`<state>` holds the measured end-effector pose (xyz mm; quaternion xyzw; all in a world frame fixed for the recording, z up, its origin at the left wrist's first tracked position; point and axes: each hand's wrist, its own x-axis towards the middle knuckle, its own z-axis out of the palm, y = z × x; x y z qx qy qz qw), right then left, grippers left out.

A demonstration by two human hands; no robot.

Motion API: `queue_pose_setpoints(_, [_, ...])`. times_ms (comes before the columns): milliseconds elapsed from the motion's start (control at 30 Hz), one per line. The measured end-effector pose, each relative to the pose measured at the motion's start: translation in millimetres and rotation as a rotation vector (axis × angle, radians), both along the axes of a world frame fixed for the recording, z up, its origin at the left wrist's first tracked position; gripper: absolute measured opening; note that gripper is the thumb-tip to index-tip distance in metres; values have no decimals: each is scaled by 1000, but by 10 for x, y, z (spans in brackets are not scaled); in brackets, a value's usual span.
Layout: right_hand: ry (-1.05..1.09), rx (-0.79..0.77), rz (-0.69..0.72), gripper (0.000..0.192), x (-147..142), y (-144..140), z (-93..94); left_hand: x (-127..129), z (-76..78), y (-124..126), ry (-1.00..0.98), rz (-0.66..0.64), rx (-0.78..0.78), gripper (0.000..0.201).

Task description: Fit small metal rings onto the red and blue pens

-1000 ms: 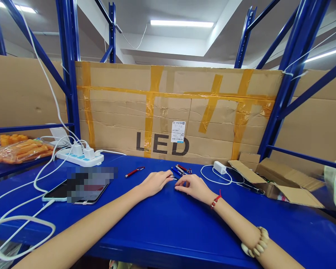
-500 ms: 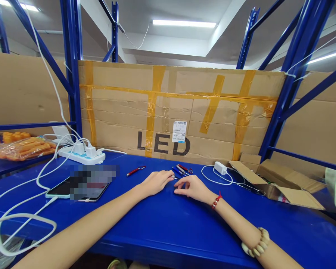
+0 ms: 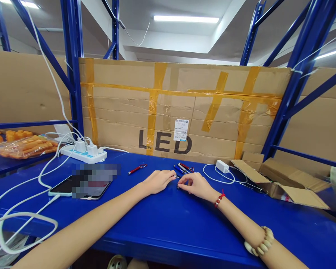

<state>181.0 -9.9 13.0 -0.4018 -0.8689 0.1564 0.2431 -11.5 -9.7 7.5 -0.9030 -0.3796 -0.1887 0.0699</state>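
Note:
My left hand [image 3: 160, 181] rests palm down on the blue tabletop [image 3: 162, 220], its fingers pressed together around a small silver metal piece [image 3: 177, 176] that pokes out at the fingertips. Just to its right, my right hand [image 3: 195, 185] is closed in a pinch, thumb against forefinger; a tiny glint shows at the tips, too small to name. Right behind both hands lies a cluster of slim red, blue and silver pen-shaped pieces with metal clips [image 3: 184, 168]. A similar red one [image 3: 137, 169] with a clip lies apart, beyond my left wrist.
Phones [image 3: 96, 190], partly blurred out, lie at left near a white power strip [image 3: 98, 158] and loose white cables. A white charger [image 3: 222, 166] and an open cardboard box [image 3: 294, 186] are at right. A large taped carton [image 3: 123, 112] stands along the back.
The view has shifted slightly. My right thumb and forefinger have drawn closer together beside the left fingertips; my left hand keeps its place on the table.

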Motion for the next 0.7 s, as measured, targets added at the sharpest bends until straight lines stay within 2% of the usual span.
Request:
queue_pose_setpoints(300, [347,67,-66,20,-14,32,42,12,27,-34,6,-3,0,25])
queue_pose_setpoints(467, [461,-70,-8,22,-47,6,64,20,27,-59,33,-28,32,26])
queue_pose_setpoints(700, [435,-305,-28,26,5,17,62,23,-5,-119,-29,-116,46,25])
